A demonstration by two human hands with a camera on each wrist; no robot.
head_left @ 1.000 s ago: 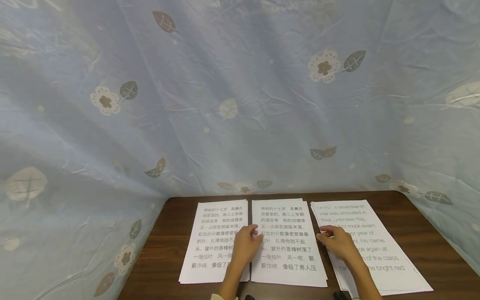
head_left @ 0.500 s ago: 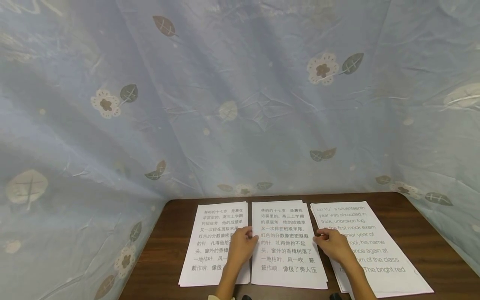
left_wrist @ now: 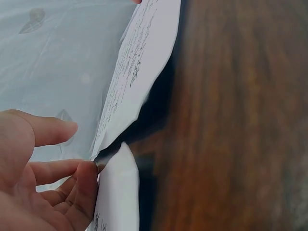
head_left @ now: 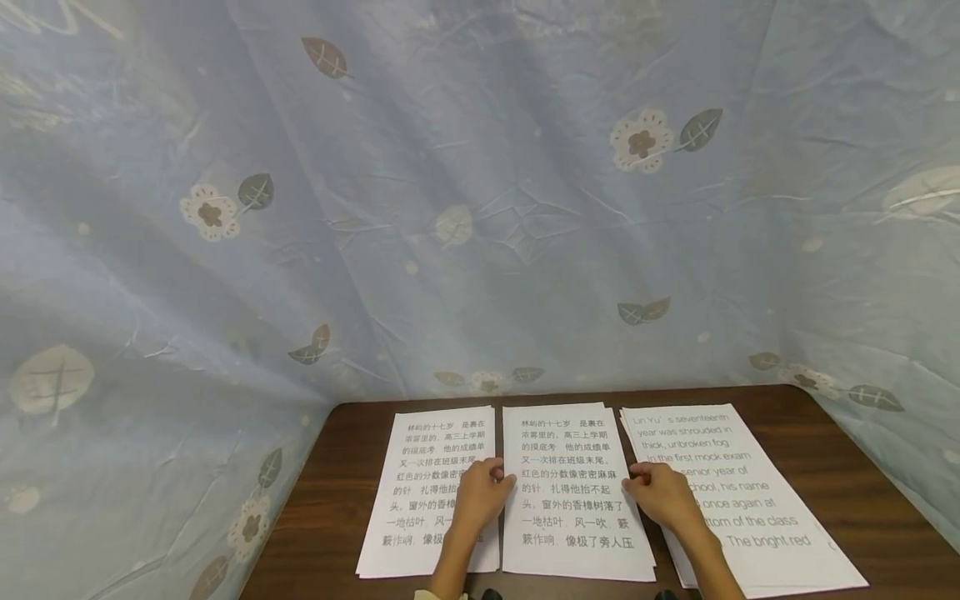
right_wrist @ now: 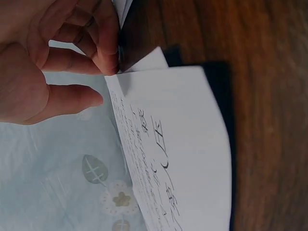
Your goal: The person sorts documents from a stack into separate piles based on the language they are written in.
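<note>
Three stacks of printed white sheets lie side by side. Chinese text covers the middle stack (head_left: 564, 554) and the left stack (head_left: 408, 558); the right stack (head_left: 795, 558) carries English text. My left hand (head_left: 480, 493) is over the gap at the middle stack's left edge, its fingertips (left_wrist: 87, 168) right at the paper edge. On the other side, my right hand (head_left: 663, 496) has its fingertips (right_wrist: 111, 65) at the middle stack's right edge. Both thumbs stand apart from the fingers, with no sheet between. The hands and forearms hide parts of the left and right stacks.
The sheets lie on a dark brown wooden table (head_left: 315, 500). A pale blue cloth (head_left: 480, 317) with leaves and flowers hangs behind it and at both sides. A lower sheet peeks out at the middle stack's corner in the right wrist view.
My right hand has moved left, from over the right stack to the middle stack's right edge. My left hand has shifted slightly left and down. The stacks look unmoved.
</note>
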